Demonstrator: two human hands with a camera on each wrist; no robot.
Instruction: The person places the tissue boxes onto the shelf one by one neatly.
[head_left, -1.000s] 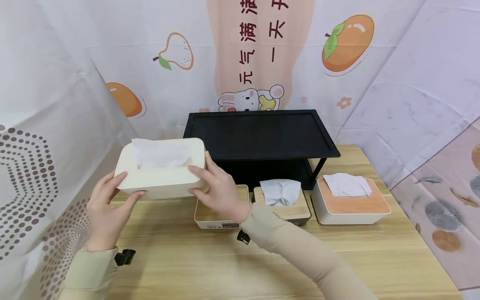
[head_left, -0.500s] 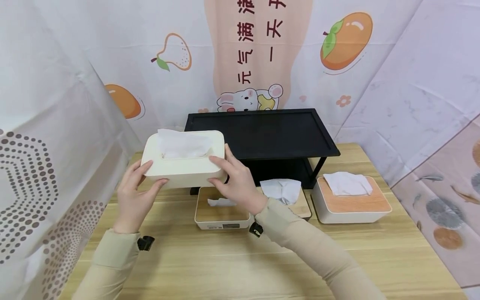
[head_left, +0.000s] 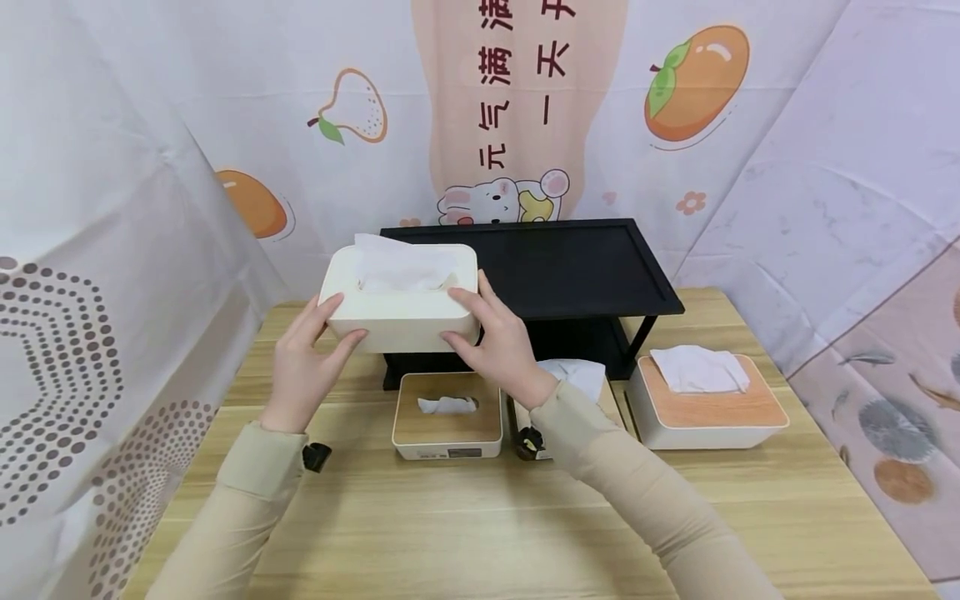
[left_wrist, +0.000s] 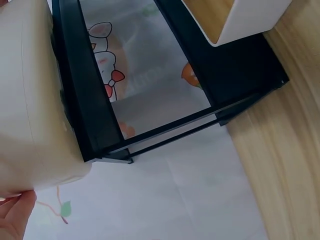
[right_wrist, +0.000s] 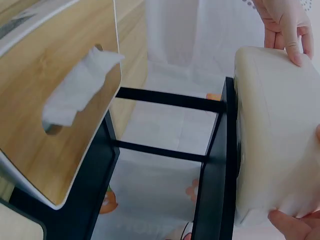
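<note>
Between both hands is a cream tissue box (head_left: 401,308) with a white tissue standing out of its top slot. My left hand (head_left: 307,358) grips its left end, thumb on the front side and fingers along the edge. At the other end my right hand (head_left: 498,337) holds it the same way. In the head view the box overlaps the left part of a black two-tier rack (head_left: 540,267). The right wrist view has the box (right_wrist: 277,135) close beside the rack's upper tier (right_wrist: 229,160), with fingers on both ends.
In front of the rack stands a wood-topped tissue box (head_left: 448,421). Another, partly behind the right forearm, has a white tissue (head_left: 581,375). A third box (head_left: 705,421) sits at the right. A printed curtain (head_left: 300,192) hangs behind the wooden table (head_left: 450,517).
Both hands have carried the cream tissue box to the right and slightly away, from the left side to over the rack's left end. The wood-topped box below has come fully into sight.
</note>
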